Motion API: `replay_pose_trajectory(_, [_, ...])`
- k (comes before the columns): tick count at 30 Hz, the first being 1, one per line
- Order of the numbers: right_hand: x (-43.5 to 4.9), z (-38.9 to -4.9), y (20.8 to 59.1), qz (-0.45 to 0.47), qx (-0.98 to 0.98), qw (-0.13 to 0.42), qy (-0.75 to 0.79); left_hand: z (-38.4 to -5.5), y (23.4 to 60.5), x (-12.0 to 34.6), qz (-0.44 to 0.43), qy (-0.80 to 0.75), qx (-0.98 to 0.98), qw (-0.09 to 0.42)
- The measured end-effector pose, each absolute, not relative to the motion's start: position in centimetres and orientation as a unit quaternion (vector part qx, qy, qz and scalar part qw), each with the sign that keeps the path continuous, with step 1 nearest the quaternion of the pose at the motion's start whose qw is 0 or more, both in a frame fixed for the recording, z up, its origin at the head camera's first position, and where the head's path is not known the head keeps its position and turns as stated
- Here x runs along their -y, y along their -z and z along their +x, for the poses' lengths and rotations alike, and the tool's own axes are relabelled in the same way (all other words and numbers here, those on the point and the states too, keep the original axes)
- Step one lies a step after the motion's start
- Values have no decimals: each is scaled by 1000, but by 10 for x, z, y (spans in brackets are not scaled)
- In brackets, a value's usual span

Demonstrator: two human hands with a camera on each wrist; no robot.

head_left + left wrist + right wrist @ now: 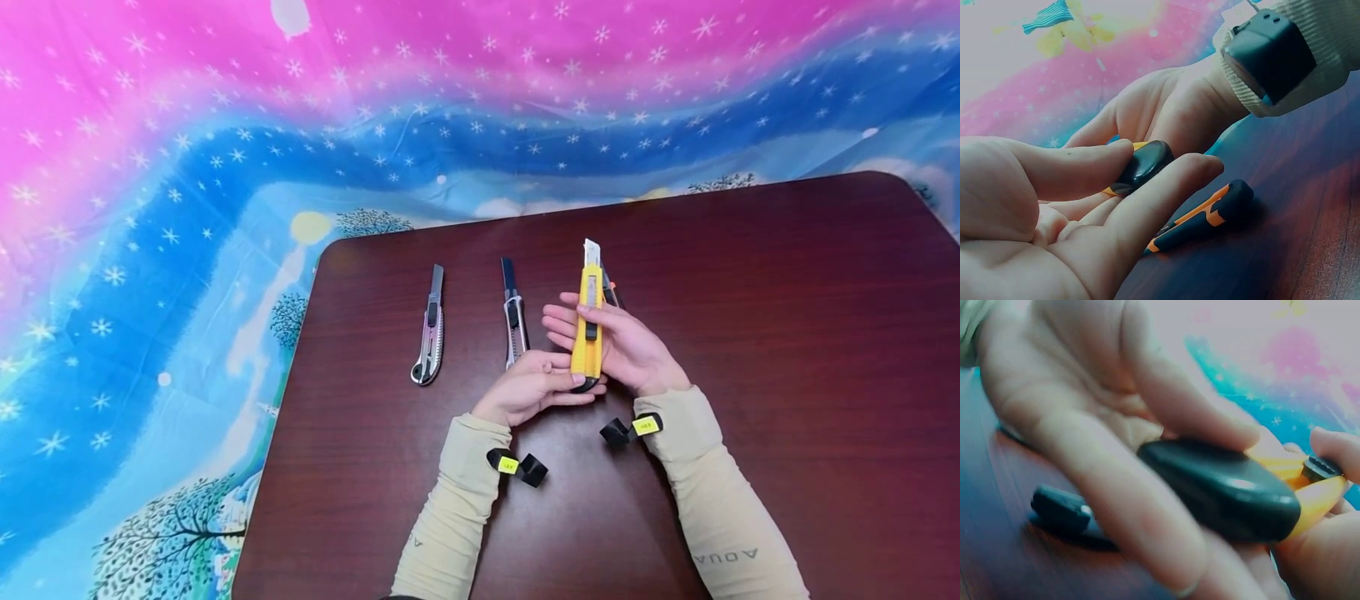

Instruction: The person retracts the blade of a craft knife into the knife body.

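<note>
Pink and blue cloth printed with white snowflakes [480, 125] hangs behind a dark reddish-brown desk [795, 358] with a rounded corner. Over this desk, the yellow plastic utility knife with a black end cap [592, 292] is in both hands, apart from the desktop. Its long axis runs away from the person: the pale blade end [592, 252] points towards the cloth, and the cap faces back between the forearms.

That axis is the key relation, since the hands sit at different places along it. The left hand [528, 387] has the near end, pinching the black cap between thumb and fingers. The right hand [637, 346] is farther along and nearer the blade; it grips the body, its thumb across the front beside the black ridged slider [1322, 467] and its fingers behind.

To the left lie a silver metal knife with a black slider [431, 329] and, closer, a silver and black knife [513, 312], its near end hidden by the left hand. Both run nearly parallel to the yellow one. Another knife, black with orange trim [1210, 212], lies beyond the right hand, mostly covered in the head view.
</note>
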State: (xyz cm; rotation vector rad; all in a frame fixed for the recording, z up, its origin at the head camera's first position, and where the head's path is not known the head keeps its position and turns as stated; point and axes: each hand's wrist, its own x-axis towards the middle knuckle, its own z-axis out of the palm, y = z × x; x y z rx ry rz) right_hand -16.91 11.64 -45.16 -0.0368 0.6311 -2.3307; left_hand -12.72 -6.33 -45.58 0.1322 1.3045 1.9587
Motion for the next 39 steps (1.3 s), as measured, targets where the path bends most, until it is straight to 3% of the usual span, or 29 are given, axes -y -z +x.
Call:
replay_pose_trajectory(9, [-119, -170, 454, 1, -147, 372, 917, -129, 459, 65, 46, -767, -499, 400])
replay_pose_trajectory(26, [-118, -170, 453, -24, -160, 367, 916, -128, 457, 64, 46, -774, -496, 390])
replay_pose_trajectory(39, [-115, -168, 455, -44, -190, 428, 883, -130, 458, 68, 84, -767, -462, 436])
